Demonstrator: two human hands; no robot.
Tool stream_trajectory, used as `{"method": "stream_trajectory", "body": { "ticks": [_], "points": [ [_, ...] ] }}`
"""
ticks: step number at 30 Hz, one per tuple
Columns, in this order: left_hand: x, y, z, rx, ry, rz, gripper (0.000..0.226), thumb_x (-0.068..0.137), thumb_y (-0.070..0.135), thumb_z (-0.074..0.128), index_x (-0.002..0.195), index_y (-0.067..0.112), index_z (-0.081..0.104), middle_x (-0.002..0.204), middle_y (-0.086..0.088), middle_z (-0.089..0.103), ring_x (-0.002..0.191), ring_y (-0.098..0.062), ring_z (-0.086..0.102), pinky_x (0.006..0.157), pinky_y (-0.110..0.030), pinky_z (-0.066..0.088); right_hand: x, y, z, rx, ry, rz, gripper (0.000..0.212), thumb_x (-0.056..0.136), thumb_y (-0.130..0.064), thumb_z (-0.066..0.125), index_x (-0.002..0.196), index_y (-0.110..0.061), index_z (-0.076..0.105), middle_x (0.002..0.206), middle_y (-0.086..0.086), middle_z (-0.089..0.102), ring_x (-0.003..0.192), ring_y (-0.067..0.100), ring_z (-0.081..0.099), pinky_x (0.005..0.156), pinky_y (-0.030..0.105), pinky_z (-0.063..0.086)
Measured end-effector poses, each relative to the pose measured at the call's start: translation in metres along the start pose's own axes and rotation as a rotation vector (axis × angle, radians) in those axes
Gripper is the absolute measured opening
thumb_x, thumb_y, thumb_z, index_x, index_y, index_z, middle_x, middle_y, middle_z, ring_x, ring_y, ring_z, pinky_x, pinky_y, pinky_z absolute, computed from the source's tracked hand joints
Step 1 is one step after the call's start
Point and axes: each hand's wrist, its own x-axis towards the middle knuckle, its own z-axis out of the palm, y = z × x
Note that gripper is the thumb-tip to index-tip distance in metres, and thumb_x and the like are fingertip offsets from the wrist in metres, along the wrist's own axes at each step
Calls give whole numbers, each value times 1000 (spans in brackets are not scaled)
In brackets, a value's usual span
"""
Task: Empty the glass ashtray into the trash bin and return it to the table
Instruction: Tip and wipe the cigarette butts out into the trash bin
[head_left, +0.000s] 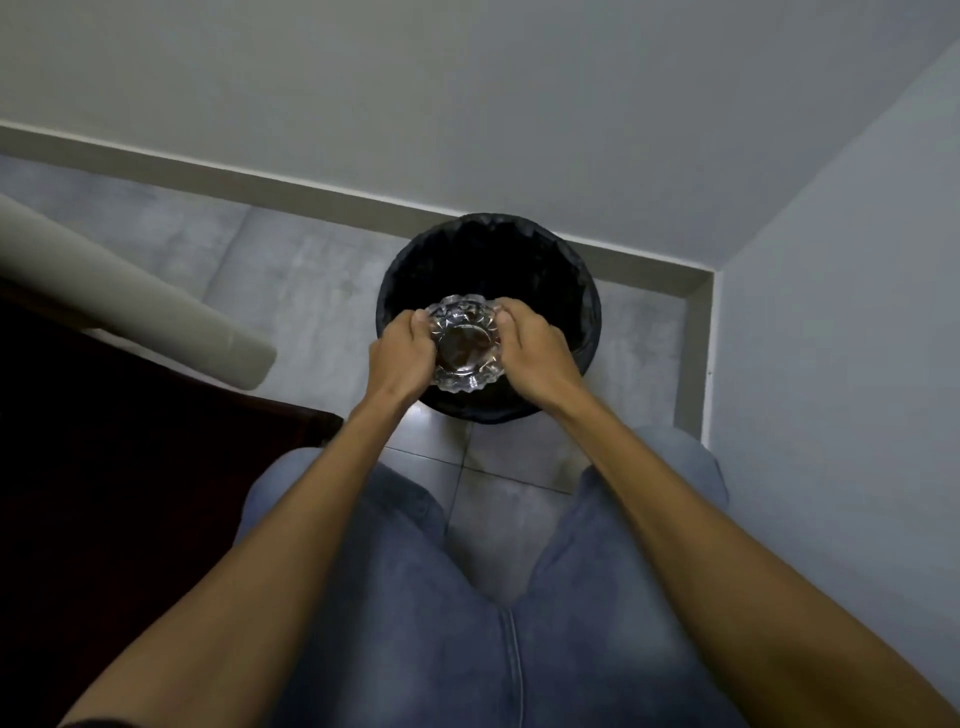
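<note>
Left hand (402, 345) and right hand (535, 345) are both gripping the glass ashtray (464, 342), fingers curled closed over opposite sides of its scalloped rim, one hand to each side, with the dish held between them. The ashtray is sitting roughly level and mouth-up toward the camera; a brownish patch is showing in its centre, which I judge to be contents not yet tipped out, though whether it is ash or only a tint in the glass cannot be told. Directly beneath the hands, the trash bin (488, 249) with its black liner is standing on the tiled floor (291, 291), close to the corner of the wall. To the left of the hands, a dark wooden surface (130, 441) is showing, possibly the table. Step in hand, by my reading: positioning over the bin before dumping. The next move is calling for both wrists rotating together to invert the dish, keeping it inside the bin's rim and holding firmly, since glass is slippery.
</note>
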Motion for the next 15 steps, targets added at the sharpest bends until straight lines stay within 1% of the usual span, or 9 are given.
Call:
{"method": "stream_trajectory", "body": {
  "ticks": [1, 3, 4, 6, 8, 10, 12, 13, 15],
  "points": [
    [6, -4, 1, 8, 0, 3, 45, 106, 30, 28, 106, 2, 62, 109, -19, 66, 104, -37, 59, 86, -40, 43, 1, 6, 1, -31, -13, -59, 38, 105, -19, 37, 137, -8, 54, 134, 12, 61, 123, 25, 56, 94, 16, 34],
    [16, -10, 3, 17, 4, 6, 45, 106, 30, 29, 105, 2, 64, 110, -18, 67, 104, -36, 59, 87, -40, 43, -1, 17, 2, -96, -12, -208, 41, 102, -10, 42, 142, -4, 50, 146, 14, 50, 135, 25, 47, 103, 11, 25],
    [20, -11, 3, 16, 4, 1, 45, 106, 30, 29, 105, 2, 64, 109, -17, 67, 104, -36, 59, 87, -40, 43, -4, 22, 4, -139, -5, -284, 43, 99, -6, 45, 142, -4, 50, 149, 14, 46, 137, 25, 45, 106, 13, 25],
    [27, -11, 3, 7, -7, -13, 45, 105, 31, 29, 103, 4, 65, 104, -13, 66, 101, -33, 58, 85, -39, 42, -9, 32, 7, -240, 13, -398, 48, 92, -3, 53, 139, -6, 54, 152, 13, 42, 133, 24, 48, 108, 20, 34],
    [32, -9, 5, -8, -31, -43, 45, 105, 32, 30, 101, 4, 66, 95, -8, 63, 94, -31, 56, 81, -37, 42, -9, 39, 11, -309, 65, -489, 44, 86, -7, 64, 130, -8, 61, 149, 13, 44, 117, 23, 57, 96, 28, 49],
    [37, -8, 5, -62, -86, -117, 43, 103, 32, 33, 93, 4, 64, 80, -7, 59, 78, -30, 58, 68, -36, 47, -4, 39, 12, -335, 139, -555, 37, 85, -15, 69, 121, -8, 65, 141, 13, 50, 104, 22, 61, 83, 33, 57],
    [41, -9, 3, -197, -218, -232, 34, 100, 26, 37, 80, 8, 57, 70, -7, 53, 54, -23, 49, 47, -27, 39, 2, 39, 12, -360, 191, -642, 31, 88, -19, 68, 116, -6, 66, 128, 13, 58, 99, 25, 63, 76, 38, 59],
    [42, -9, 0, -282, -298, -287, 28, 98, 19, 39, 76, 10, 53, 68, -8, 50, 49, -19, 43, 42, -24, 33, 5, 39, 11, -381, 203, -690, 30, 90, -22, 67, 115, -4, 66, 121, 13, 60, 98, 27, 63, 75, 39, 59],
    [44, -11, -8, -432, -423, -364, 26, 97, 14, 38, 73, 15, 49, 66, -5, 48, 47, -15, 39, 42, -24, 27, 9, 39, 12, -431, 201, -757, 31, 93, -27, 64, 113, -4, 65, 110, 12, 62, 91, 27, 64, 70, 40, 58]
  ]
}}
